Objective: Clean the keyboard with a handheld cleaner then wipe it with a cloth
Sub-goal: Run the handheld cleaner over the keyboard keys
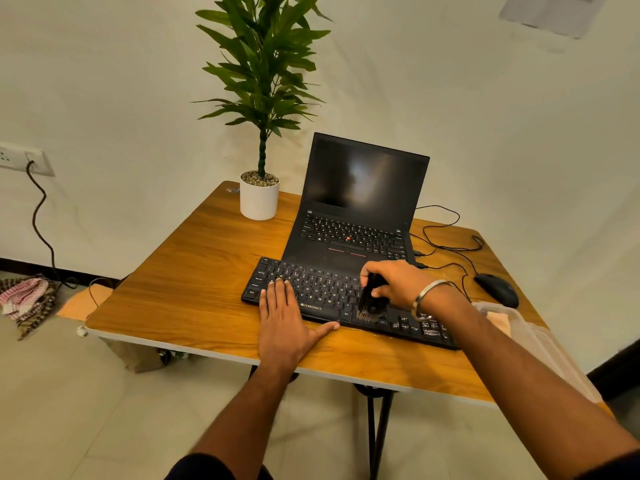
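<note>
- the right hand [398, 284] is clamped on a dark handheld cleaner [371, 299], bristles down on the keyboard [311, 292] right of its middle.
- the keyboard's long axis runs left to right along the table [194, 271] front; uncleaned keys likely lie to the cleaner's left.
- the left hand [284, 317] lies flat, fingers spread, pinning the keyboard's left part, in that path.
- a laptop [360, 209] stands just behind; a mouse [497, 289] and a plastic-wrapped cloth [498, 320] sit at the right.

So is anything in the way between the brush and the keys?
No. The right hand holds the black handheld cleaner with its bristles already down on the keyboard. The left hand lies flat farther left, apart from the brush.
</note>
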